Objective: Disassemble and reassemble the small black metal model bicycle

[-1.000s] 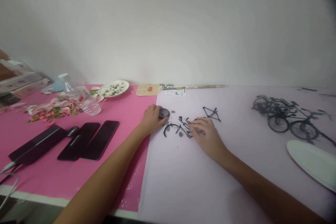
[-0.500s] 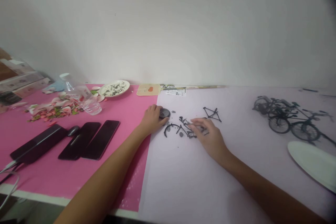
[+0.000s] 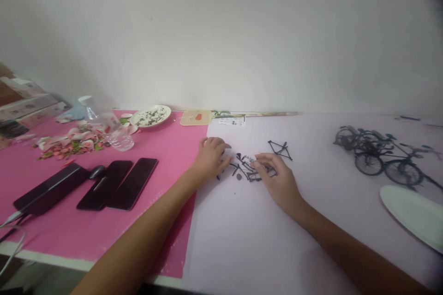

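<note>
My left hand (image 3: 212,159) is over small black model bicycle parts, fingers apart and reaching right. It covers the wheel seen earlier and most of the curved mudguards. My right hand (image 3: 278,175) has thumb and index finger brought close together beside a black part cluster (image 3: 254,176); whatever is between the fingertips is too small to make out. A small dark round piece (image 3: 239,177) lies between the hands. Behind my right hand rests a black bicycle frame (image 3: 281,149), flat on the pale sheet (image 3: 242,235).
Assembled black model bicycles (image 3: 384,156) stand at the right, behind a white plate (image 3: 411,214). At left are two phones (image 3: 133,184), a black power bank (image 3: 50,189), a water bottle (image 3: 116,131), a petal pile (image 3: 74,143) and a plate of bits (image 3: 151,116).
My left hand has come off the wheel's side and shifted right over the small parts, now hiding the wheel. My right hand has moved only slightly to the right.
</note>
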Demonstrator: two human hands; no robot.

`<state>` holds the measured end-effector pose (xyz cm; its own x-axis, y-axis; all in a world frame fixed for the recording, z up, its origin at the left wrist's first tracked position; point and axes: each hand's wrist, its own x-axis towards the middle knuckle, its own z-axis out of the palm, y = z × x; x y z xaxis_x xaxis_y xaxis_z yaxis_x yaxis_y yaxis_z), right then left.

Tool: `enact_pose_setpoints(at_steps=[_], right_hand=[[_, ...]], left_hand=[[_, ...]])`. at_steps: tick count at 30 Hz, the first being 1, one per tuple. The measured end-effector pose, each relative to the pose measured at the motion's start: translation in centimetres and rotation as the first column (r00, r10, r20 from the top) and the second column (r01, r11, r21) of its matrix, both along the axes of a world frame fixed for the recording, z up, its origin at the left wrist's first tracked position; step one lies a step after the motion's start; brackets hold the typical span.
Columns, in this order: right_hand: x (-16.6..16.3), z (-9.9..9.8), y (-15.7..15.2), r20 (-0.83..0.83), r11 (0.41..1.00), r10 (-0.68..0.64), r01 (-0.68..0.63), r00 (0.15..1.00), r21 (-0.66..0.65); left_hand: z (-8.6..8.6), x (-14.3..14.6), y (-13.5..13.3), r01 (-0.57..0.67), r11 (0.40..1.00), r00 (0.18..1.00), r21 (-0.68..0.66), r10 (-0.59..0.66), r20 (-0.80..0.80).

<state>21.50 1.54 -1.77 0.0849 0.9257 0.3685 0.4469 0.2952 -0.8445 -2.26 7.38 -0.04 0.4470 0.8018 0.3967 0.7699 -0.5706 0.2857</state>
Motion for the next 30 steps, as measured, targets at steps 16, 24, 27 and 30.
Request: enact_pose_setpoints(at_steps=[16,24,27,30], right_hand=[[0.2,0.2,0.2,-0.053,0.996,-0.071,0.074,0.996,0.058],[0.1,0.3,0.0,-0.041,0.997,-0.069,0.071,0.997,0.038],[0.1,0.2,0.0,-0.036,0.997,-0.063,0.065,0.997,0.037],[0.2,0.1,0.1,-0.033,0.997,-0.058,0.059,0.998,0.042]], left_hand=[[-0.5,2.7,-2.8,0.253,0.96,0.966,-0.122,-0.257,-0.015],[-0.6,2.2,-1.9,0.189,0.976,0.981,-0.105,-0.191,-0.015],[-0.7,1.9,-1.6,0.169,0.981,0.986,-0.093,-0.169,0.008],[-0.6,1.6,-1.6,0.165,0.983,0.986,-0.085,-0.164,0.024]])
